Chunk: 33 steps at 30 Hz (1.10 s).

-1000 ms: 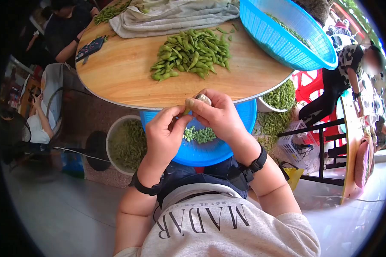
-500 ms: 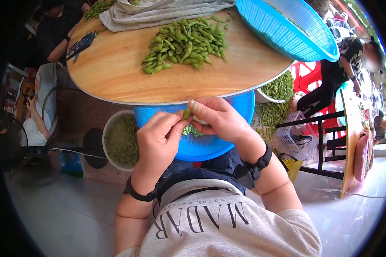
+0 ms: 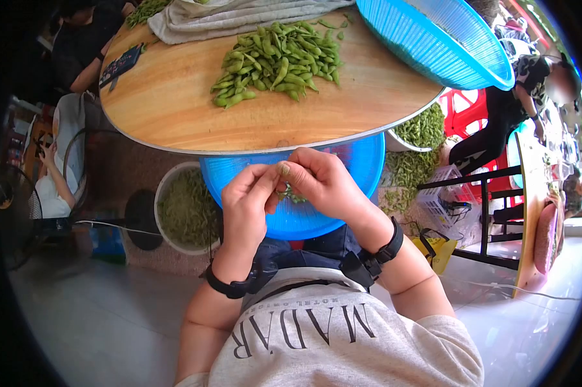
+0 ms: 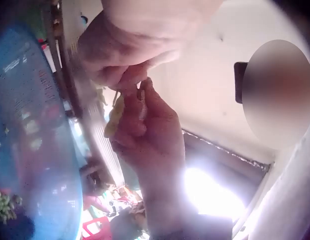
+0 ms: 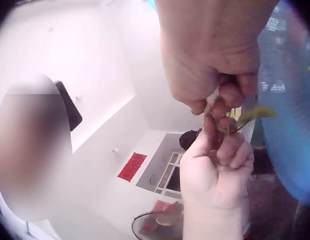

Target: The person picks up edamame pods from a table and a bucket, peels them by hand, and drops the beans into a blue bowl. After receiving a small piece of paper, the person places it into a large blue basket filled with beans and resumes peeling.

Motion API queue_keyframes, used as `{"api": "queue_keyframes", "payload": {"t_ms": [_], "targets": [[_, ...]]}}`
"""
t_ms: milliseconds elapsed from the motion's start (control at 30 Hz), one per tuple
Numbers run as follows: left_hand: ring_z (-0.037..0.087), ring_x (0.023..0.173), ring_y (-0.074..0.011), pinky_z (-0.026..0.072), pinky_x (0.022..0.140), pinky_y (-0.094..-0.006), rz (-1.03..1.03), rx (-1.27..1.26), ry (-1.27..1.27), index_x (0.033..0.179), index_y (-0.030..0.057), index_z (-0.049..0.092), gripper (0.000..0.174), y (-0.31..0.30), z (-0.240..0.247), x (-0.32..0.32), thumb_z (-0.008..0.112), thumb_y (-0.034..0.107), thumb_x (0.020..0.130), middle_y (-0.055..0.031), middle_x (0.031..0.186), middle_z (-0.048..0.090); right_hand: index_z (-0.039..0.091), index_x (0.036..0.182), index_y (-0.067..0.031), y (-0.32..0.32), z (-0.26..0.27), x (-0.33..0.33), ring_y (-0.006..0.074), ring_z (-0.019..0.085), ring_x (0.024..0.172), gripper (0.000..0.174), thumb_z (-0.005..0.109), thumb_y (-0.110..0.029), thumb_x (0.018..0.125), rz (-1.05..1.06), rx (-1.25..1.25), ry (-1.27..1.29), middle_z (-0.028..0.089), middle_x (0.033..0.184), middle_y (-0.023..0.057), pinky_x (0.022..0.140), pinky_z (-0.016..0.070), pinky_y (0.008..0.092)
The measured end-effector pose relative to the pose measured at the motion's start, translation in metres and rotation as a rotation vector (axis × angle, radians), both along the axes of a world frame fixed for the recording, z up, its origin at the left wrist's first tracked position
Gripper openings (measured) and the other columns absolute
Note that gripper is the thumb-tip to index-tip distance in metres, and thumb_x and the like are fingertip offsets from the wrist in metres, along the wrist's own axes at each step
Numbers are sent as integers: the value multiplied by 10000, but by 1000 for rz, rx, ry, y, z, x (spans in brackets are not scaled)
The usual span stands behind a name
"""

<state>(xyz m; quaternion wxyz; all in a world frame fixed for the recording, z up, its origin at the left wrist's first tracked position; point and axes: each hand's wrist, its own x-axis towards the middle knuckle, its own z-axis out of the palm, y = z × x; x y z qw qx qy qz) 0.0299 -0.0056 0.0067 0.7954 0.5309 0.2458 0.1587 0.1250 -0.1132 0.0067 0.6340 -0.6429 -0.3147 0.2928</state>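
Observation:
Above the blue basin, at the near table edge, the left hand and right hand meet at their fingertips. Both pinch a green pod, mostly covered by fingers in the head view. The left wrist view shows a yellow-green pod beside the curled fingers of the right hand. Each hand's fingers are bent round the work; what lies in the right palm is hidden. Shelled green beans lie in the basin beneath.
A pile of pods lies on the wooden table, with a grey cloth behind. A light blue basket stands at the table's right. A white bucket sits on the floor at left; other people are at both sides.
The left hand's fingertips have closed up against the right hand's. The pod that showed between them in the head view is now mostly covered. The head view has shifted slightly.

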Motion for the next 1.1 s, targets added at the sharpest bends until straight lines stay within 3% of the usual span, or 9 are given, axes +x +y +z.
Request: {"api": "queue_keyframes", "payload": {"t_ms": [133,367,433,633,800,900,933,1033,1100], "targets": [[391,447,-51,259,385,-177,-16,-215,27,803,18,582,165,-1,-8,9,518,158,861,-30,636,540,562,775,10,-11,-10,4,109,485,572,194,564,-160,870,36,-32,-483,539,630,51,509,402,264],[406,423,-61,301,385,-177,-218,-298,104,815,1,583,155,3,-17,14,527,137,864,-44,642,558,579,793,5,-36,-23,13,112,475,562,174,602,-161,841,55,8,-138,510,611,59,514,401,273],[432,434,-62,323,394,-176,-229,-198,131,847,-6,592,133,-2,-20,14,523,105,868,-48,664,576,590,820,11,-44,-33,17,83,489,630,170,591,-156,852,101,-60,84,543,684,36,563,418,252],[523,537,-66,406,477,-183,-333,286,263,927,-31,600,128,-9,-16,11,499,23,872,-54,729,609,603,860,12,-44,-34,26,79,514,690,193,641,-171,808,-28,-163,-86,564,724,31,602,429,235],[545,580,-84,440,528,-204,-342,350,252,984,-44,560,143,-7,-19,11,494,-20,859,-69,773,613,625,850,-24,-35,-57,32,321,565,648,241,666,-176,668,-35,-129,-315,568,724,165,619,469,373],[549,569,-88,423,501,-197,-290,348,229,1026,-29,499,177,-5,-23,10,498,-33,849,-82,772,609,620,834,-26,-36,-68,32,334,569,668,219,662,-173,677,-220,-278,-476,572,749,176,620,471,386],[547,560,-84,402,477,-186,-269,363,216,1041,-18,476,195,-5,-29,10,498,-32,848,-85,759,605,618,823,-14,-35,-67,29,342,576,688,215,664,-167,678,-268,-270,-411,578,746,178,616,473,392],[551,554,-89,391,454,-183,-239,375,222,1044,0,429,215,-8,-30,12,496,-40,844,-85,733,591,618,834,2,-37,-43,25,342,583,707,238,671,-166,674,-47,-121,-299,583,753,179,614,473,388],[561,552,-104,409,455,-196,-243,442,218,1022,2,427,197,-11,-31,16,497,-41,844,-88,730,588,617,807,16,-33,-46,21,316,587,669,215,662,-145,672,-38,-132,-289,585,693,165,595,470,367]]}}
